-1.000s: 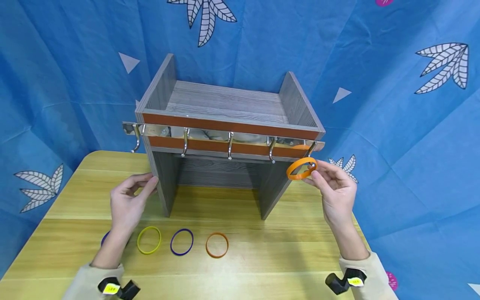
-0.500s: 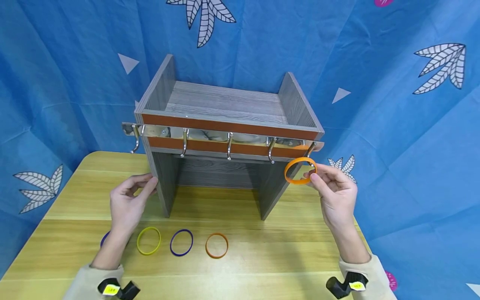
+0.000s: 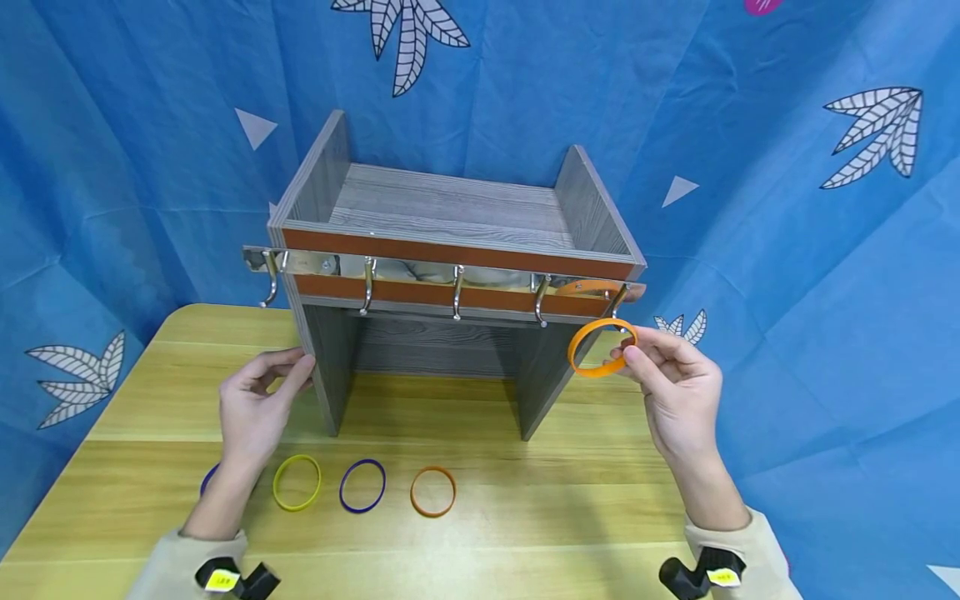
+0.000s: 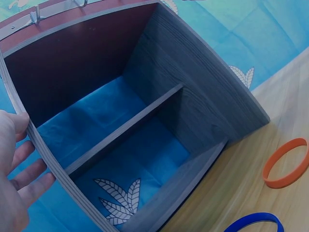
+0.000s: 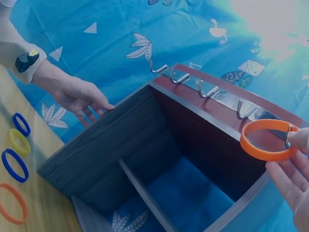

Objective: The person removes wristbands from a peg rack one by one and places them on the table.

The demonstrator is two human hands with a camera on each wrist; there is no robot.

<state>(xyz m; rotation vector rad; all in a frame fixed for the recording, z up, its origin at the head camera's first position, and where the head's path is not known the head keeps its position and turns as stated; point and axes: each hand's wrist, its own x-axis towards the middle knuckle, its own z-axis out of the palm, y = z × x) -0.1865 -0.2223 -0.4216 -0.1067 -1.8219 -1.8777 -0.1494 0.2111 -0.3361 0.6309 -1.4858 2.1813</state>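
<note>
My right hand (image 3: 682, 387) pinches an orange silicone wristband (image 3: 595, 372) between thumb and fingers, in front of the rightmost hook (image 3: 617, 302) on a metal hook rail. The hook's tip shows within the band's outline in the head view. In the right wrist view the orange band is tilted, with the thumb on its near side. My left hand (image 3: 258, 400) touches the outer side of the grey wooden shelf (image 3: 330, 367) at its left panel. Its fingertips lie along that panel's edge in the left wrist view.
On the wooden table (image 3: 487, 558) in front of the shelf lie a yellow band (image 3: 295, 507), a blue band (image 3: 362, 510) and an orange band (image 3: 432, 515). Another blue band (image 3: 207, 479) is partly hidden by my left forearm. A blue patterned cloth (image 3: 787, 333) hangs behind.
The orange band in my right hand has turned to face the camera more and dropped slightly below the hook. My right hand has shifted a little right. The left hand stays in place.
</note>
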